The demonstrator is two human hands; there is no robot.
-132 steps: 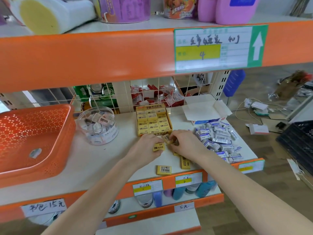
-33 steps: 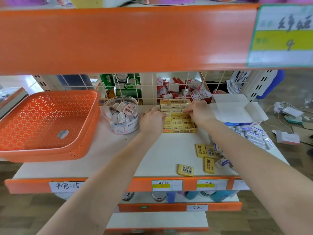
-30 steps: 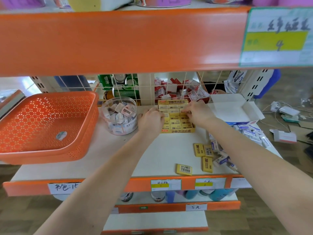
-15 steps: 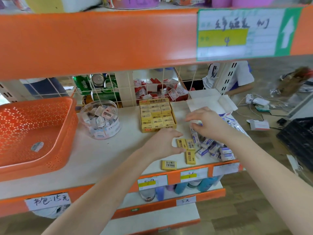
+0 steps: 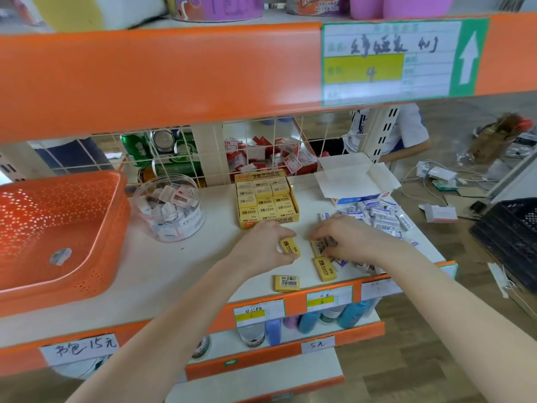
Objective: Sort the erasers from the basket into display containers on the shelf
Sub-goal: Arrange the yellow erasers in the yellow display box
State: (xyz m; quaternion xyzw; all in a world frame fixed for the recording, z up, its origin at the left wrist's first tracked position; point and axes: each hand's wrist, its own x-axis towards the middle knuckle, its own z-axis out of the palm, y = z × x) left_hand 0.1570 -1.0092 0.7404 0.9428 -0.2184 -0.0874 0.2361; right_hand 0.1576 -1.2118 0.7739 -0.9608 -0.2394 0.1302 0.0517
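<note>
Pinching a yellow eraser (image 5: pixel 290 247) between thumb and fingers, the left hand (image 5: pixel 261 249) is hovering over the shelf (image 5: pixel 186 266), just in front of the yellow box (image 5: pixel 267 199). The right hand (image 5: pixel 351 242) is curling its fingers round a second eraser (image 5: pixel 318 248) just beside it. A third eraser (image 5: pixel 325 269) and a fourth eraser (image 5: pixel 286 283) are lying near the shelf's front edge, and a lone eraser (image 5: pixel 60 255) is lying in the basket (image 5: pixel 96 216).

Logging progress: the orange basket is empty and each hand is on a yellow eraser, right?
Not empty: in the head view one small pale item lies in the orange basket. The rest holds: the left hand grips one yellow eraser, and the right hand grips another.
</note>
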